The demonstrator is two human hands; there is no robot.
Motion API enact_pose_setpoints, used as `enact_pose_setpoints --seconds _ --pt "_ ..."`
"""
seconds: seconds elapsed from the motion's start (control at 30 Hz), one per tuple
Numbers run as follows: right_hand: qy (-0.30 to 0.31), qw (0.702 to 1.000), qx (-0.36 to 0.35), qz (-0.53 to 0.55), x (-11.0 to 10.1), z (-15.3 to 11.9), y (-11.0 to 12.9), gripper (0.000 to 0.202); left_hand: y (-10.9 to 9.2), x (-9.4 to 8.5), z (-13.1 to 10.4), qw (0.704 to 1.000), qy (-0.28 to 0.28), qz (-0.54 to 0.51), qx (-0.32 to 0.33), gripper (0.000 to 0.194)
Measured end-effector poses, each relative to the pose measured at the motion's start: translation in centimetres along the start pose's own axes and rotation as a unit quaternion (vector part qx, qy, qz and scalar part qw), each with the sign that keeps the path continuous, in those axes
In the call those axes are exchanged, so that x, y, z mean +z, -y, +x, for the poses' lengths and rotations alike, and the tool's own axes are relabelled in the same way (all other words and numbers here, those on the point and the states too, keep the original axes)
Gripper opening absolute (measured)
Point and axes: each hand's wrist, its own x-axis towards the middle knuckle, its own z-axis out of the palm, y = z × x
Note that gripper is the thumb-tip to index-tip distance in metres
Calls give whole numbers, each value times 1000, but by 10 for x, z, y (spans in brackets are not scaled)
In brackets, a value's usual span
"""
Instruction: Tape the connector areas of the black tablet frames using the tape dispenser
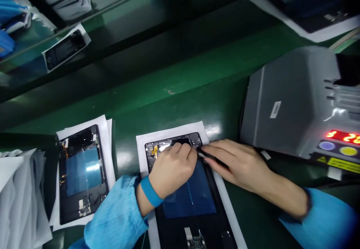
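My left hand [173,166] lay curled, knuckles up, on the upper end of the opened black tablet with the blue film over its middle [188,196], fingertips pressing near the top edge; I could not tell whether anything was pinched beneath them. My right hand [239,162] was closed around a thin dark pointed tool [209,157], its tip meeting the tablet just beside my left fingers. A blue wristband [150,192] circled my left wrist, and both arms wore light blue sleeves.

The tablet rested on a white paper sheet [225,189] on the green work surface [197,91], directly in front of me. Judging by the bare boards and the orange flex near its top corner, the unit had no back cover on, and the work at its upper edge looked unfinished. A second opened black tablet on its own white sheet [81,174] lay to the left, well apart, in much the same state.

To the right stood a grey box-shaped machine with red lit digits and round coloured buttons [295,102]. Another dark device on paper [66,48] sat farther off on the upper left.

What my fingers covered stayed hidden, the tool's tip was blurred, the near tablet's lower end was cut off, and the digits were too smeared to read fully.
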Motion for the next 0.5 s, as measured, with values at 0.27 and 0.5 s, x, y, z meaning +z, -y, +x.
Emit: enact_pose_setpoints --seconds 0.27,0.5 --pt "26 1000 8 -1 -3 -2 0 20 -5 4 2 995 -77 29 61 20" --pt "43 999 21 17 -5 -1 -2 24 -3 12 5 982 -73 -171 -28 18"
